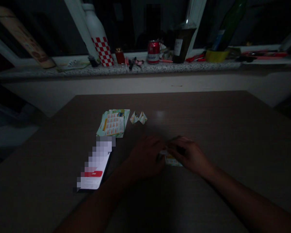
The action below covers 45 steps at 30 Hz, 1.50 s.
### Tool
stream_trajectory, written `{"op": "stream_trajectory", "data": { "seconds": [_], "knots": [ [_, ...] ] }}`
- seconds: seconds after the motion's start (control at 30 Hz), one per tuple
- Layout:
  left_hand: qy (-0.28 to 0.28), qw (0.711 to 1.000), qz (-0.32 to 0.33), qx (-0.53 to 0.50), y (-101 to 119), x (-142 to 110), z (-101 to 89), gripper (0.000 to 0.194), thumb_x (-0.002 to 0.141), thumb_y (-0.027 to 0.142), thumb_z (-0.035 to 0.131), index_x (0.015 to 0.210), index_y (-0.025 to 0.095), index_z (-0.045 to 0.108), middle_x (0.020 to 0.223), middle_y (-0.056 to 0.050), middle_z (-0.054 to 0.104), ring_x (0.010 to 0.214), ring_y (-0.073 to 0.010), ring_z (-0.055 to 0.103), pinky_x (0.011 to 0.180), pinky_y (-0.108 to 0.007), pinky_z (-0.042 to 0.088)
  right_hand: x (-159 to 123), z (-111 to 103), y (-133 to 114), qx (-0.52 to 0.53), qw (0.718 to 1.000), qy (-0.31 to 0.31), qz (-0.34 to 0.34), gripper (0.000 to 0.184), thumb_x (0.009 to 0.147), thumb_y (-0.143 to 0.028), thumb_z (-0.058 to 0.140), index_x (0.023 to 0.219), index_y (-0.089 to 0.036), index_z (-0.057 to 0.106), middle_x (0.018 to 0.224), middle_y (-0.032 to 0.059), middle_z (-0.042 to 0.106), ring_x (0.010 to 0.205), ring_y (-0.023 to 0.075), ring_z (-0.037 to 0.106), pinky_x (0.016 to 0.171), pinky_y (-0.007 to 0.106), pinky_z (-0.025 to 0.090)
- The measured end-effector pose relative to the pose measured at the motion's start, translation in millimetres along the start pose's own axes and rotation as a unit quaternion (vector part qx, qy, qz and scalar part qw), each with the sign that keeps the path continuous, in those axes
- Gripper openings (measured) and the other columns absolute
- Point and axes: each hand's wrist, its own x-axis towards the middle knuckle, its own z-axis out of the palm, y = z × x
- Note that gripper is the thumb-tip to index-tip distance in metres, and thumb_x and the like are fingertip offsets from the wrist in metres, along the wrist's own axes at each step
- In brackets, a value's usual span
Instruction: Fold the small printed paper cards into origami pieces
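A printed paper ticket (174, 161), partly folded and green along its edge, lies low over the table between my hands. My left hand (147, 155) curls at the ticket's left side, its fingertips against the paper. From the right, my right hand (192, 155) pinches the upper part with bent fingers. Both hands are closed, and they hide much of the ticket. Beyond my left hand stands a small folded paper piece (138, 118) with two pointed wings. Left of it is a stack of similar printed tickets (113, 124).
A lit phone (94, 168) lies on the brown table (232, 126), left of my left forearm. Along the granite sill (75, 73) behind stand a red-checked white bottle (100, 42), a red can (153, 52), a dark bottle (181, 45) and a yellow roll (216, 56).
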Motion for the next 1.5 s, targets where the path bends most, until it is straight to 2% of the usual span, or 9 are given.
{"op": "stream_trajectory", "data": {
  "seconds": [0.17, 0.33, 0.4, 0.63, 0.73, 0.93, 1.17, 1.33, 1.5],
  "knots": [
    [-0.047, 0.998, 0.033, -0.034, -1, -2, -2.8, 0.04, 0.07, 0.028, 0.069, 0.107, 0.019, 0.058, 0.111, -0.006, 0.058, 0.104, -0.0231, 0.051, 0.096, -0.038, 0.035, -4, -11, 2, -0.027, 0.998, -0.005, -0.053, 0.023, 0.084, -0.023, 0.062, 0.107, -0.022, 0.066, 0.104, 0.0063, 0.069, 0.099, 0.0221, 0.059, 0.086, 0.038, 0.043],
    [-0.087, 0.995, 0.035, -0.029, -4, -3, -2.6, 0.037, 0.075, 0.034, 0.066, 0.109, 0.02, 0.059, 0.108, -0.005, 0.059, 0.103, -0.0228, 0.051, 0.094, -0.038, 0.036, -10, -19, -3, -0.029, 0.991, -0.094, -0.09, 0.027, 0.078, -0.028, 0.07, 0.105, -0.026, 0.067, 0.106, 0.0032, 0.068, 0.104, 0.0227, 0.057, 0.089, 0.04, 0.039],
    [-0.096, 0.995, 0.032, -0.021, -5, -3, -1.3, 0.036, 0.076, 0.035, 0.066, 0.109, 0.02, 0.059, 0.108, -0.005, 0.059, 0.102, -0.0229, 0.052, 0.094, -0.038, 0.036, -10, -19, -4, -0.038, 0.988, -0.111, -0.096, 0.028, 0.075, -0.029, 0.073, 0.103, -0.027, 0.068, 0.106, 0.0027, 0.068, 0.103, 0.0231, 0.057, 0.089, 0.041, 0.038],
    [-0.124, 0.992, 0.024, 0.007, -8, -1, -3.1, 0.024, 0.077, 0.028, 0.066, 0.099, 0.02, 0.061, 0.104, -0.004, 0.06, 0.098, -0.0222, 0.054, 0.09, -0.038, 0.038, -8, -20, -2, -0.043, 0.986, -0.121, -0.102, 0.025, 0.078, -0.027, 0.07, 0.102, -0.026, 0.069, 0.109, 0.0038, 0.068, 0.105, 0.0234, 0.057, 0.089, 0.041, 0.037],
    [-0.132, 0.991, 0.024, 0.011, -9, 0, -4.6, 0.022, 0.076, 0.032, 0.067, 0.094, 0.019, 0.062, 0.099, -0.004, 0.06, 0.095, -0.0222, 0.054, 0.088, -0.037, 0.039, -8, -20, -1, -0.043, 0.986, -0.127, -0.102, 0.026, 0.078, -0.027, 0.07, 0.104, -0.026, 0.068, 0.11, 0.0049, 0.067, 0.106, 0.0242, 0.056, 0.089, 0.042, 0.038],
    [-0.12, 0.993, 0.022, 0.008, -10, -2, -4.3, 0.022, 0.077, 0.031, 0.067, 0.095, 0.019, 0.062, 0.099, -0.003, 0.06, 0.096, -0.0217, 0.054, 0.087, -0.036, 0.039, -8, -19, 1, -0.04, 0.986, -0.128, -0.1, 0.024, 0.08, -0.028, 0.069, 0.103, -0.027, 0.069, 0.109, 0.0037, 0.067, 0.105, 0.0234, 0.057, 0.09, 0.042, 0.038],
    [-0.12, 0.992, 0.023, -0.013, -13, -2, -2.9, 0.02, 0.077, 0.034, 0.067, 0.091, 0.019, 0.064, 0.097, -0.003, 0.061, 0.095, -0.0214, 0.055, 0.088, -0.036, 0.039, -7, -19, -1, -0.031, 0.986, -0.125, -0.105, 0.012, 0.085, -0.025, 0.063, 0.094, -0.026, 0.071, 0.105, 0.0033, 0.068, 0.101, 0.0205, 0.058, 0.089, 0.039, 0.04],
    [-0.118, 0.993, 0.024, -0.02, -12, -3, -5.2, 0.016, 0.082, 0.032, 0.062, 0.092, 0.021, 0.065, 0.099, -0.002, 0.062, 0.097, -0.0206, 0.055, 0.088, -0.036, 0.039, -7, -18, 0, -0.033, 0.985, -0.121, -0.115, 0.014, 0.086, -0.025, 0.061, 0.097, -0.026, 0.07, 0.106, 0.0039, 0.069, 0.101, 0.0213, 0.059, 0.089, 0.041, 0.04],
    [-0.13, 0.991, 0.019, 0.006, -13, -3, -6.9, 0.015, 0.086, 0.029, 0.055, 0.082, 0.018, 0.065, 0.088, -0.003, 0.061, 0.086, -0.0194, 0.056, 0.082, -0.034, 0.039, -7, -20, -3, -0.029, 0.986, -0.119, -0.111, 0.014, 0.085, -0.026, 0.063, 0.097, -0.027, 0.07, 0.105, 0.004, 0.069, 0.102, 0.0219, 0.059, 0.089, 0.041, 0.04]
  ]
}}
